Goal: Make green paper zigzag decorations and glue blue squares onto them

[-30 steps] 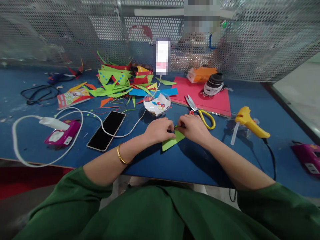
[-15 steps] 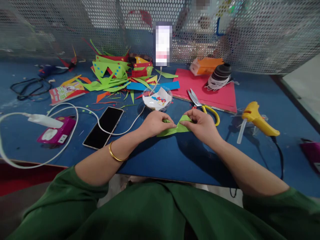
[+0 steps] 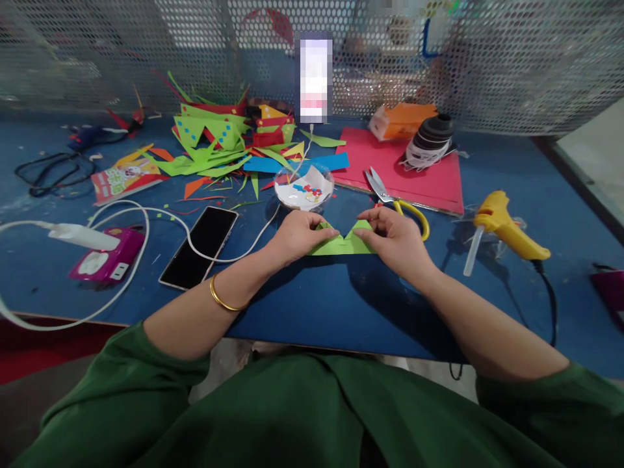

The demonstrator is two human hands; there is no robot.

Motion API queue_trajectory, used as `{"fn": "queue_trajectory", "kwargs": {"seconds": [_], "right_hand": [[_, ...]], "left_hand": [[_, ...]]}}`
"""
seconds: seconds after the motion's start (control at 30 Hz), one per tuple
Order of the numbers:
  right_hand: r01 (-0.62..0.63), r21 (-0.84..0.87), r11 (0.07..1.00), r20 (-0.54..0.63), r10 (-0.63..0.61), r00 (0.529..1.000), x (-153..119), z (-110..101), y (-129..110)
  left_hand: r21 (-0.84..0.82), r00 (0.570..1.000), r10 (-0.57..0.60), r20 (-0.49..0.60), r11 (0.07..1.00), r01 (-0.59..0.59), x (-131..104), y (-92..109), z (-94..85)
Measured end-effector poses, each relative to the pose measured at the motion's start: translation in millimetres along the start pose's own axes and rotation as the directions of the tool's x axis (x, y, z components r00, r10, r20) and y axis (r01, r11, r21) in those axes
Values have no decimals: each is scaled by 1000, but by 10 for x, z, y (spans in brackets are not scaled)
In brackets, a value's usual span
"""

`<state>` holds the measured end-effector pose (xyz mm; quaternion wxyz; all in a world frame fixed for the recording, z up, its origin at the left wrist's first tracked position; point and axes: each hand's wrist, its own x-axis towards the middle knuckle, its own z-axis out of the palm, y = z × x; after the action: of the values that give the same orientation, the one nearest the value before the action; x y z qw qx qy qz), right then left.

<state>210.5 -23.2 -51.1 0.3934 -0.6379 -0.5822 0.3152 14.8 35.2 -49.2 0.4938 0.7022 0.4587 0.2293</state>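
Observation:
A light green piece of paper (image 3: 344, 246) with a V-shaped notch in its upper edge is held between my two hands, just above the blue table. My left hand (image 3: 298, 238) pinches its left end between thumb and fingers. On the other end, my right hand (image 3: 397, 238) grips the paper the same way. Right behind my right hand lie scissors (image 3: 412, 218) with yellow handles, their blades pointing away. A clear bowl (image 3: 305, 190) with white paper and small red and blue bits stands beyond my left hand.
Left of my forearm lies a black phone (image 3: 199, 247) beside a white cable and a purple power strip (image 3: 110, 257). Cut green paper (image 3: 209, 133) is heaped behind. Red sheets (image 3: 358, 153) carry a thread cone (image 3: 429, 143). At right rests a yellow glue gun (image 3: 509, 227).
The paper has opened flatter, its notch now showing clearly between my hands. My fingertips have drawn slightly apart. The whole view has shifted a little.

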Motion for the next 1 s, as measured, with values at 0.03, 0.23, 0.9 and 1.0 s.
{"fn": "queue_trajectory", "kwargs": {"seconds": [0.03, 0.23, 0.9, 1.0], "right_hand": [[5, -22, 1000, 7, -5, 1000, 4, 0, 8], [53, -211, 976, 43, -44, 998, 17, -11, 24], [448, -756, 477, 241, -433, 868, -727, -135, 4], [650, -636, 415, 410, -532, 741, -777, -138, 89]], "left_hand": [[3, 1000, -11, 7, 1000, 11, 3, -2, -1], [131, 999, 2, 51, 991, -8, 24, -6, -40], [798, 870, 461, 174, 453, -399, -806, 78, 122], [775, 817, 490, 303, 373, -511, -934, -30, 146]]}}
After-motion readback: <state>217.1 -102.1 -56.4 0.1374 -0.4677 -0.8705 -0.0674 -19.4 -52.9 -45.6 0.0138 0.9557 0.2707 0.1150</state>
